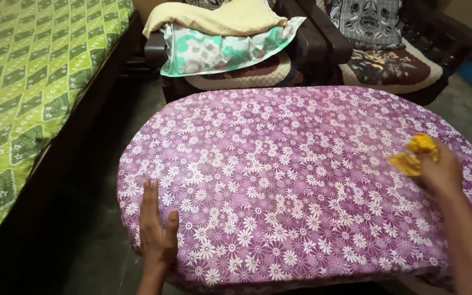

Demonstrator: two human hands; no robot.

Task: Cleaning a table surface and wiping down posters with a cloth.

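A bed with a green patterned sheet (23, 71) lies far to the left of the oval table with the purple flower cloth (301, 180), and a dark strip of floor (91, 180) runs between them with room to walk. The left hand (157, 232) lies flat and open on the table's near left edge, fingers straight, likely to keep the cloth from sliding. The middle of the table is bare. Behind the table, just past its far edge, chairs hold a folded cream cloth (219, 19) on a green and white pillow (219, 52). The right hand (438, 169) is closed around a bunched yellow rag (413, 155), pressed on the table near its right edge, as if wiping.
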